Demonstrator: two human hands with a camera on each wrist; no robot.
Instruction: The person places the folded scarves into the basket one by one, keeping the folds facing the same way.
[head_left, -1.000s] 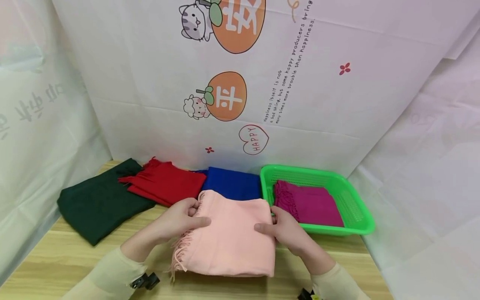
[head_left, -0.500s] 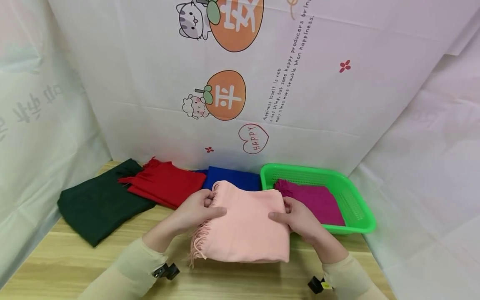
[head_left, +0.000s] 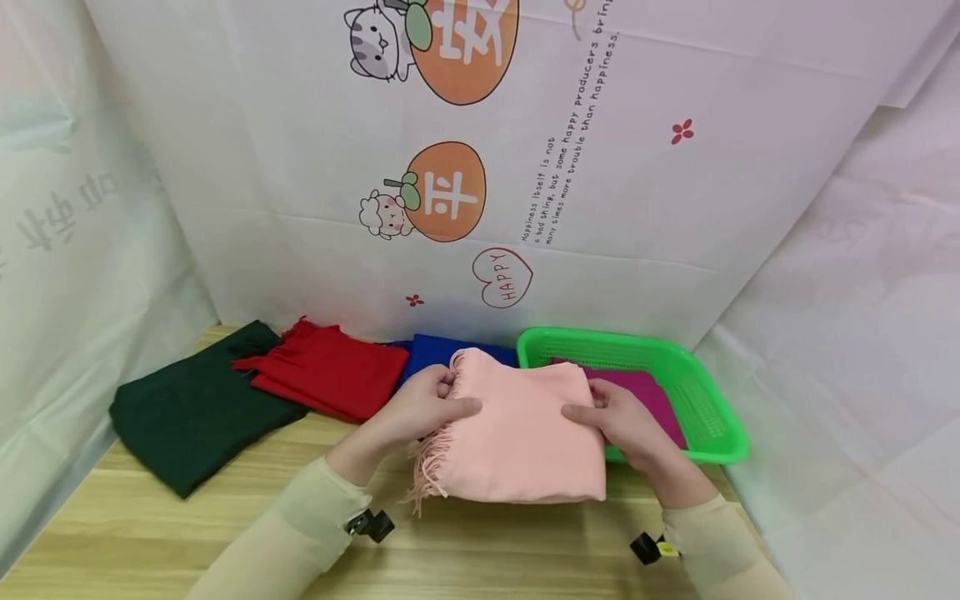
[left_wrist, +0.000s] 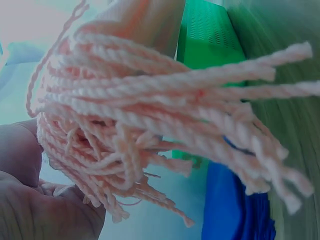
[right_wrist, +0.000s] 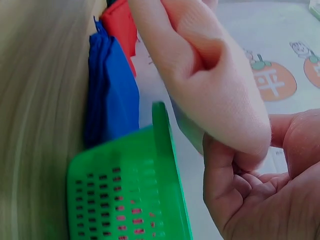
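A folded pink scarf (head_left: 525,437) with a fringed left edge hangs above the table, held between both hands. My left hand (head_left: 423,404) pinches its fringed side, thumb on the front face. At the opposite, folded side, my right hand (head_left: 622,417) grips it with the thumb in front and fingers behind. In the left wrist view the twisted tassels (left_wrist: 150,110) cover much of the hand's work. Behind the scarf stands a green basket (head_left: 720,417) holding a folded magenta scarf (head_left: 660,400), partly hidden by the pink one and my right hand.
Along the back of the wooden table (head_left: 300,500) lie a dark green folded cloth (head_left: 195,417), a red fringed scarf (head_left: 337,371) and a blue folded cloth (head_left: 442,354), partly covered. White printed sheets (head_left: 300,167) enclose the back and sides.
Both hands have carried the pink scarf to the right and farther back, so it now overlaps the basket's near left part. The other scarves and the basket stay in place.
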